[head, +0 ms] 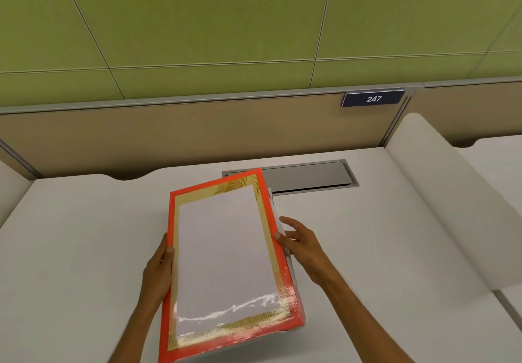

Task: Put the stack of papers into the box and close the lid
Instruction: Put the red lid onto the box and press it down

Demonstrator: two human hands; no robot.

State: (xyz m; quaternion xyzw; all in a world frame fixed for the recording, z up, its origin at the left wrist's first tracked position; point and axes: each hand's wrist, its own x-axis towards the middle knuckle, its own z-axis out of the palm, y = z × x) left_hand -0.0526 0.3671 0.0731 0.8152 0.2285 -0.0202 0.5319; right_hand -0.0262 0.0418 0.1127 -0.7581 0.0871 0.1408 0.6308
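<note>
Both hands grip the red-bordered lid (226,249), left hand (158,275) and right hand (299,245) fingers clamped on its edges, over the mostly hidden box (291,263); closing looks unfinished.

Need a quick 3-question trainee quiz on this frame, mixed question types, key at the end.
1. True or false: the left hand grips the left edge of the red lid.
2. What number is on the blue sign?
3. Where is the right hand?
A. flat on top of the lid
B. at the lid's right edge, thumb on the rim
C. resting on the grey hatch

Key: 1 true. 2: 247. 3: B. The white edge below the lid on the right may be the box or papers; the view does not settle which.
</note>
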